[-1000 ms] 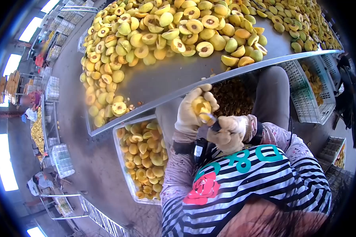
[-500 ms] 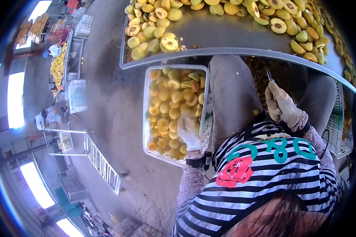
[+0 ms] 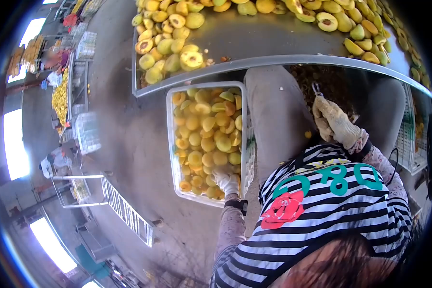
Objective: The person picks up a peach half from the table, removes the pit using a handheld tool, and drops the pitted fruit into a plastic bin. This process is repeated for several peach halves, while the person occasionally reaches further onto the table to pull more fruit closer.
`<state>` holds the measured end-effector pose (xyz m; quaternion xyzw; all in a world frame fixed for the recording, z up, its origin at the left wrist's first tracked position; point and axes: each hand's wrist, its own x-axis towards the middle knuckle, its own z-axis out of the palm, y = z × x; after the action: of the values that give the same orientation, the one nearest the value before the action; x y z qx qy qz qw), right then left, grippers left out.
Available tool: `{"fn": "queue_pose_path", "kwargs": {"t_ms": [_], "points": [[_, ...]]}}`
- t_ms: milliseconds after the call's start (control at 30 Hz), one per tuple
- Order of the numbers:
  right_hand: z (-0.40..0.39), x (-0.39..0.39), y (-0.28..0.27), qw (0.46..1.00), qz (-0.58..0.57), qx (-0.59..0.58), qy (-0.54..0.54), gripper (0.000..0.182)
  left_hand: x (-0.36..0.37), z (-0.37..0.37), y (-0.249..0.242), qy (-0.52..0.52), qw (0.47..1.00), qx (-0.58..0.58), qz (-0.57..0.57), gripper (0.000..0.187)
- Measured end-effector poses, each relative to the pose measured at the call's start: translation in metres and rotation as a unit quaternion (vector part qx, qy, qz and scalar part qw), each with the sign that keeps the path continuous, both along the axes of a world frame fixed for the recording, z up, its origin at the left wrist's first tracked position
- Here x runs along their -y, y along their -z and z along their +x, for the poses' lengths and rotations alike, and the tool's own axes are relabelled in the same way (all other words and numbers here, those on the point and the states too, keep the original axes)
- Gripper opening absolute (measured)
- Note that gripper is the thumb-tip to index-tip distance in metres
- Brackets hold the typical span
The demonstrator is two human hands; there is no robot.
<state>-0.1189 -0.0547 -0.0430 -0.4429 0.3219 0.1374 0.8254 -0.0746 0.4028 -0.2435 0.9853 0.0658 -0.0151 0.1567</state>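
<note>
My left hand (image 3: 226,182), in a white glove, is at the near right part of a white plastic crate (image 3: 171,139) filled with yellow peach halves (image 3: 207,144). Its fingers look slightly apart and touch the halves at the top of the pile; no half shows in its grip. My right hand (image 3: 335,121), in a cream glove, is closed around a small hand tool with a metal loop at its tip (image 3: 316,88). That hand is above my lap, between my knees. The tool's handle is hidden in the glove.
A metal table (image 3: 269,38) with a raised rim stands ahead, with cut peaches (image 3: 192,59) heaped along its far side and both ends. Another crate (image 3: 415,144) is at my right. On the left are a metal frame (image 3: 125,204) and people at another table (image 3: 71,91).
My left hand has moved toward me within the crate, toward its near edge. My right hand keeps hold of the tool. The whole view has shifted slightly.
</note>
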Motion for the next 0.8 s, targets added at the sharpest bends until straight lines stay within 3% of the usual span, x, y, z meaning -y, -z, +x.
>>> {"fn": "queue_pose_path", "kwargs": {"t_ms": [67, 100, 133, 167, 233, 267, 300, 333, 367, 400, 467, 567, 633, 667, 700, 767, 800], "points": [[0.006, -0.002, 0.001, 1.000, 0.008, 0.004, 0.010, 0.038, 0.011, 0.012, 0.011, -0.002, 0.998, -0.001, 0.065, 0.043], [0.008, -0.002, 0.002, 1.000, 0.008, 0.007, 0.009, 0.038, 0.003, 0.010, 0.007, 0.055, 0.988, -0.038, 0.141, 0.063], [0.009, -0.001, -0.009, 0.999, -0.039, 0.031, -0.004, 0.040, 0.004, 0.016, -0.006, 0.053, 0.991, -0.081, 0.091, 0.057], [0.008, 0.005, -0.004, 1.000, 0.002, 0.019, 0.015, 0.041, 0.011, 0.024, -0.029, 0.051, 0.990, -0.120, 0.045, 0.051], [0.003, 0.019, -0.001, 0.999, -0.006, 0.031, 0.034, 0.041, 0.033, 0.026, -0.074, 0.053, 0.992, -0.077, 0.089, 0.032], [0.000, 0.027, -0.001, 0.998, -0.006, 0.034, 0.050, 0.041, 0.055, 0.028, -0.099, 0.100, 0.990, 0.060, 0.080, 0.020], [-0.004, 0.034, -0.001, 0.997, -0.005, 0.038, 0.067, 0.041, 0.097, 0.031, -0.135, 0.125, 0.986, 0.109, -0.019, 0.017], [-0.009, 0.038, -0.001, 0.996, -0.002, 0.040, 0.084, 0.041, 0.134, 0.032, -0.158, 0.230, 0.954, 0.154, -0.118, 0.018], [-0.012, 0.041, -0.001, 0.995, 0.016, 0.035, 0.094, 0.042, 0.190, 0.031, -0.197, 0.302, 0.912, 0.118, -0.249, 0.020], [-0.013, 0.043, -0.002, 0.993, 0.034, 0.033, 0.104, 0.042, 0.220, 0.030, -0.204, 0.400, 0.869, 0.113, -0.268, 0.022], [-0.014, 0.051, 0.001, 0.990, 0.058, 0.051, 0.121, 0.042, 0.282, 0.028, -0.222, 0.591, 0.785, 0.098, -0.160, 0.024], [-0.031, 0.071, -0.020, 0.981, 0.039, 0.101, 0.158, 0.041, 0.328, 0.036, -0.185, 0.706, 0.701, 0.058, 0.090, 0.014], [-0.051, 0.094, -0.042, 0.959, -0.009, 0.163, 0.233, 0.041, 0.356, 0.048, -0.173, 0.719, 0.677, -0.029, 0.154, 0.010], [-0.061, 0.108, -0.044, 0.942, -0.002, 0.183, 0.282, 0.043, 0.366, 0.057, -0.164, 0.720, 0.684, 0.004, 0.119, 0.010], [-0.072, 0.124, -0.043, 0.922, 0.004, 0.204, 0.329, 0.046, 0.377, 0.064, -0.164, 0.687, 0.726, -0.003, 0.036, 0.010], [-0.092, 0.146, -0.033, 0.888, -0.017, 0.246, 0.389, 0.049, 0.407, 0.073, -0.193, 0.703, 0.704, 0.001, -0.102, 0.018], [-0.098, 0.150, -0.032, 0.877, 0.008, 0.240, 0.416, 0.049, 0.420, 0.065, -0.205, 0.652, 0.736, -0.072, -0.170, 0.025]]}}
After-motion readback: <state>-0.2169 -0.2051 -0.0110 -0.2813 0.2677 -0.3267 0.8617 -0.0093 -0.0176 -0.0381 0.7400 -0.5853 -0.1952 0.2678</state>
